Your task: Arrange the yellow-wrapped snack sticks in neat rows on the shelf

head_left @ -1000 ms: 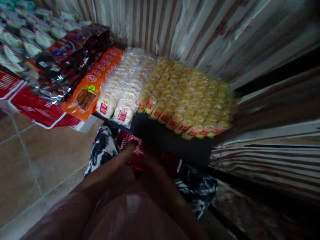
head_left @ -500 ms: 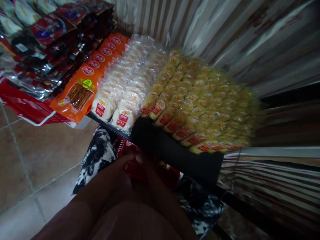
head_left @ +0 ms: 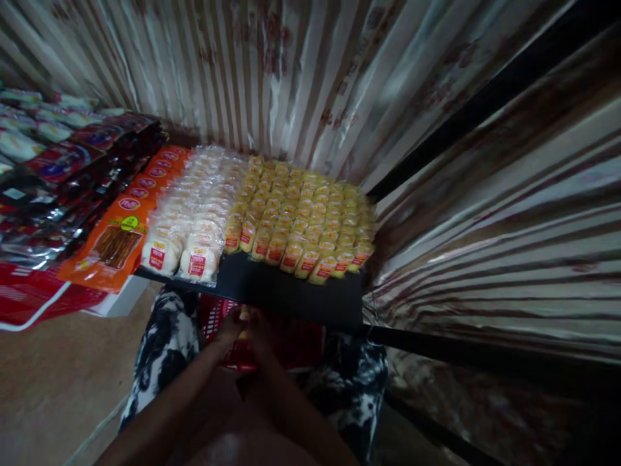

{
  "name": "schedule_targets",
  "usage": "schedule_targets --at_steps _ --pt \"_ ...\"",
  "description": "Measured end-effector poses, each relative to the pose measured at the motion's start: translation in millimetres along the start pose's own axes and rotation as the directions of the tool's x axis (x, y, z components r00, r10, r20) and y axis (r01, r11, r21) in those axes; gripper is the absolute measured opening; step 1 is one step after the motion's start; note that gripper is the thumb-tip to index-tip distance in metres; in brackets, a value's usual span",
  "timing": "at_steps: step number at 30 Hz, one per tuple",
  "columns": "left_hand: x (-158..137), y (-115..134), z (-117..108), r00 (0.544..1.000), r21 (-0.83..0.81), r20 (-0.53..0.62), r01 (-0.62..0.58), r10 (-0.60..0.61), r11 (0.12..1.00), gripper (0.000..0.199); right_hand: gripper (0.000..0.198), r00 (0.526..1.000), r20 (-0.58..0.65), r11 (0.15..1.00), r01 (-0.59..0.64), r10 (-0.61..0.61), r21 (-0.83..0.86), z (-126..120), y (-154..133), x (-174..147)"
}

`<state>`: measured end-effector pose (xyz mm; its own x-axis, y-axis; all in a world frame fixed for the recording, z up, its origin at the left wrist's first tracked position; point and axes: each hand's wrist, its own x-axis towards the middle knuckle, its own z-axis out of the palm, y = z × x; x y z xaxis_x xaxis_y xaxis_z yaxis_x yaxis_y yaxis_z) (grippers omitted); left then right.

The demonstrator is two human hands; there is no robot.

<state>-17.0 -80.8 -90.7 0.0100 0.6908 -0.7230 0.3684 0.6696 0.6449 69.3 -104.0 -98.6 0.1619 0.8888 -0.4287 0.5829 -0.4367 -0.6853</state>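
Showing between left hand [head_left: 231, 329] and right hand [head_left: 259, 331]: a small yellowish item [head_left: 244, 314]; grips unclear.

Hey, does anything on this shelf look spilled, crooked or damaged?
Nothing stands out as spilled or damaged, though the picture is dim. The yellow packs and white packs sit in fairly orderly rows on the black shelf.

Dim light — deep shadow low down — blurry, stretched edges.
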Motion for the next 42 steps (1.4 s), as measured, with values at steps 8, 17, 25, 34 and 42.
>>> schedule_targets --at_steps 8,17,25,34,42 --pt "-53 23 -4 0.993 -0.211 0.116 0.026 -0.001 0.977 0.03 0.033 0.965 -0.198 0.981 0.184 -0.17 0.057 -44 -9 -36" --pt "-77 42 -11 0.983 -0.081 0.057 -0.172 0.177 0.982 0.021 0.037 0.831 -0.367 0.895 0.446 -0.419 -0.012 -53 6 -69" --pt "-105 95 -3 0.867 0.026 0.124 -0.489 0.482 0.872 0.022 0.045 0.667 -0.536 0.841 0.512 -0.518 -0.175 -99 -14 -76" --pt "-122 183 50 0.762 0.38 0.176 -0.636 0.623 0.671 0.013 0.047 0.541 -0.759 0.906 0.398 -0.361 -0.146 -156 -12 -55" --pt "-117 200 88 0.68 0.386 0.189 -0.715 0.709 0.583 0.036 0.046 0.47 -0.869 0.94 0.342 -0.153 0.019 -177 0 -20"
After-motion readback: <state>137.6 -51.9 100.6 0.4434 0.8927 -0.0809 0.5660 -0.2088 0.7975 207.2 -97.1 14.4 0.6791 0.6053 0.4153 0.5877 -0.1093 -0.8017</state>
